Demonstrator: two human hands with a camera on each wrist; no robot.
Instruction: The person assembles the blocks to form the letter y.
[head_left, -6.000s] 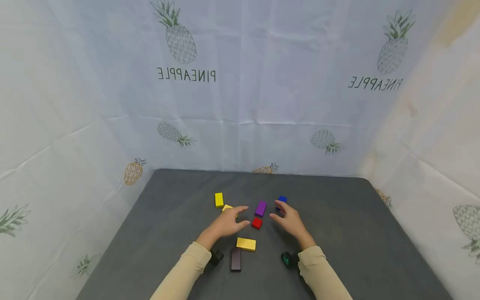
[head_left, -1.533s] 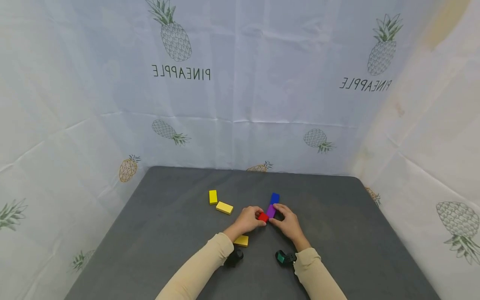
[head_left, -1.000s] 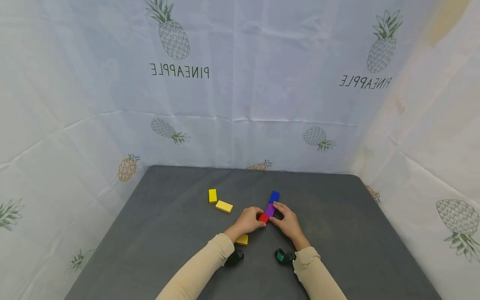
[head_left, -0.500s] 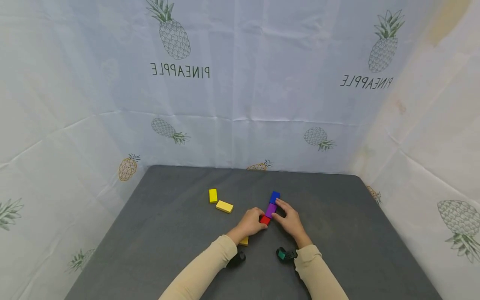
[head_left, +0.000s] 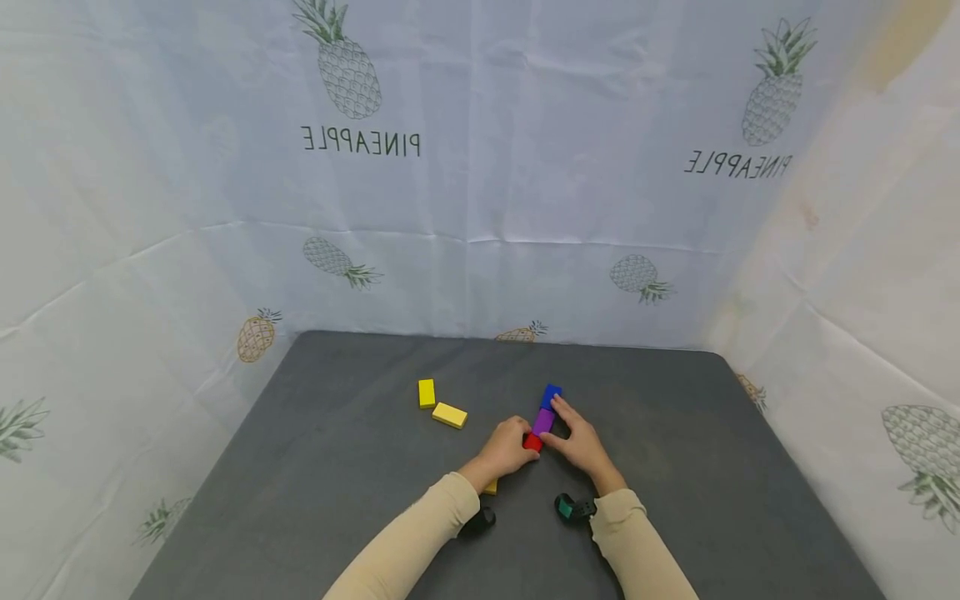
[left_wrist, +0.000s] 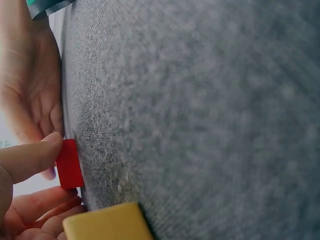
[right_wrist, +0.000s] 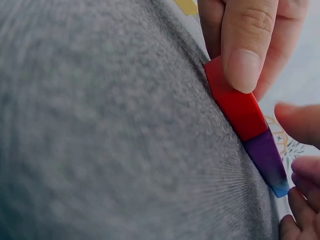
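My left hand [head_left: 506, 448] pinches a small red block [head_left: 533, 443] between thumb and fingers, with its end against a purple block [head_left: 543, 422]. Beyond the purple one, a blue block [head_left: 550, 395] continues the slanting row; all three lie flat on the dark tabletop. The right hand [head_left: 583, 442] hovers along the row's right side with thumb and fingers spread, fingertips close to the blue and purple blocks. In the right wrist view, the left thumb lies on the red block [right_wrist: 235, 110], while a gap shows between the right thumb and the row.
Left of the row lie a bright yellow block [head_left: 427, 393] and a paler yellow block [head_left: 450, 415]. Another yellow block [head_left: 491, 487] is mostly hidden under the left wrist. A printed pineapple cloth [head_left: 480, 167] stands behind the grey table [head_left: 360, 450].
Since the earliest frame, my left hand took the red block and blue and purple came into line. Lately red has slid against the purple end. The dark brown block is now out of sight.
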